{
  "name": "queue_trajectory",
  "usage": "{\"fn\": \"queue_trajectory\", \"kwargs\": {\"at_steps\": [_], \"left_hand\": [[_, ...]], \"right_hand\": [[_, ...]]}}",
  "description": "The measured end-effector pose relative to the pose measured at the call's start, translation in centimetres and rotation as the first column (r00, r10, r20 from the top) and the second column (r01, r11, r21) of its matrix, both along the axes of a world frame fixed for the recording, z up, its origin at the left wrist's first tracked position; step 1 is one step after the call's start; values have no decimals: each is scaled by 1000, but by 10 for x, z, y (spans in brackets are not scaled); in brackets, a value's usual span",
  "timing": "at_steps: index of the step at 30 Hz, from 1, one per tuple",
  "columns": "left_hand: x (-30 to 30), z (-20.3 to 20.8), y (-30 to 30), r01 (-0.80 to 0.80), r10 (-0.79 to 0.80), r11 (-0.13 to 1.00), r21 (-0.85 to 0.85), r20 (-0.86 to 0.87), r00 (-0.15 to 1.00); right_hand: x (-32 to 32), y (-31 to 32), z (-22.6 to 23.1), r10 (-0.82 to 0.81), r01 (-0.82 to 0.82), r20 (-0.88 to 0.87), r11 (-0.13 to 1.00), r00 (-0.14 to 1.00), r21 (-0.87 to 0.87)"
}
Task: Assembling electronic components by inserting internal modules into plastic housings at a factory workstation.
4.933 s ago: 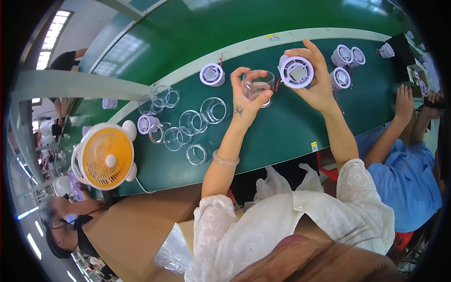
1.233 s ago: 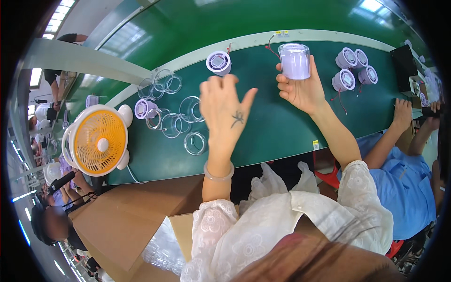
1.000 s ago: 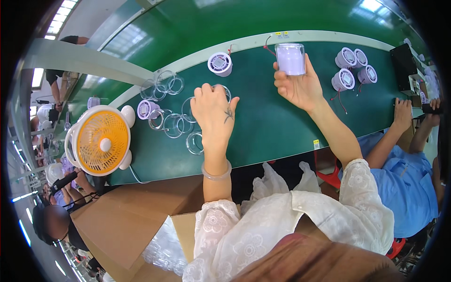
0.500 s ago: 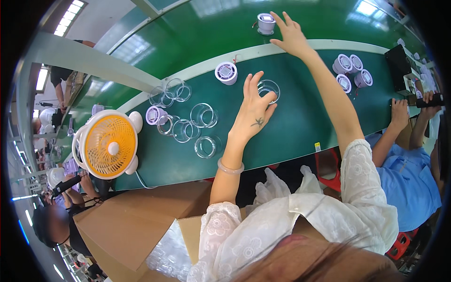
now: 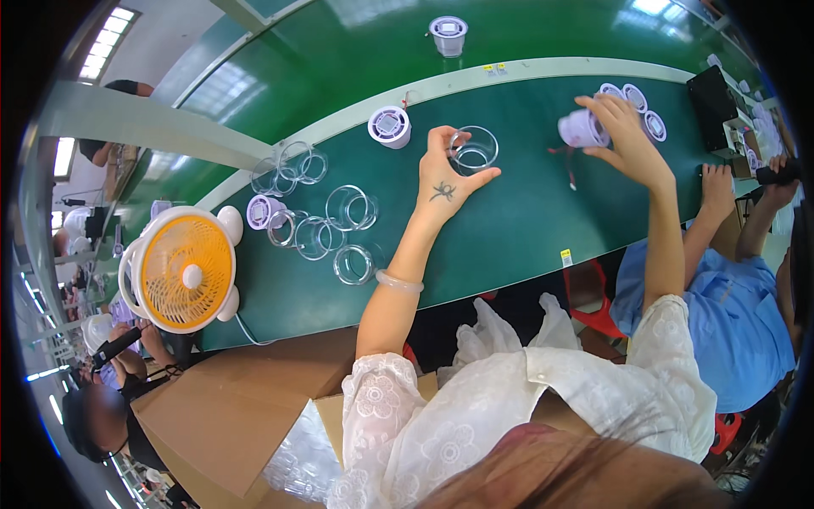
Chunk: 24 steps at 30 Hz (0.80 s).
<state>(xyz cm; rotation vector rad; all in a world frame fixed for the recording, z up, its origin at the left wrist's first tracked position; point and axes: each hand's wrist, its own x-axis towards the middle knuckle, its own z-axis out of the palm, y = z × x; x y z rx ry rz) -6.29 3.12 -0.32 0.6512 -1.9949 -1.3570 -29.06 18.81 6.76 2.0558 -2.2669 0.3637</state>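
Note:
My left hand [image 5: 449, 180] is closed around the side of a clear, round plastic cup [image 5: 475, 151], its thumb along the near side. My right hand [image 5: 629, 142] grips a lavender cylindrical lamp-like unit [image 5: 582, 129], which lies tilted sideways. A thin wire with a small white plug [image 5: 573, 185] dangles from that unit. To the left of my left hand stands another lavender unit [image 5: 390, 126] with a slotted round top. Several clear cups [image 5: 352, 208] lie farther left, around one more lavender unit [image 5: 264, 211].
An orange and white fan [image 5: 185, 270] stands at the bench's left end. One lavender unit [image 5: 448, 36] sits beyond the pale ledge. Several more [image 5: 634, 98] are behind my right hand. A cardboard box [image 5: 246, 407] holds clear plastic. A co-worker in blue [image 5: 704, 314] sits at the right.
My right hand has come back from the far side toward the right, now holding a lavender unit. My left hand has closed on the clear cup. The view has shifted slightly.

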Motion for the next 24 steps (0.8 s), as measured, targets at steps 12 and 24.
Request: {"fn": "queue_trajectory", "kwargs": {"at_steps": [12,24], "left_hand": [[13,-3,-6,136,105,851,508,-419,902],[12,-3,0,176,26,839,515,-361,932]], "right_hand": [[87,-63,-36,371,116,798,872,474,-475],[83,-57,-43,396,109,910,906,121,-408]]}}
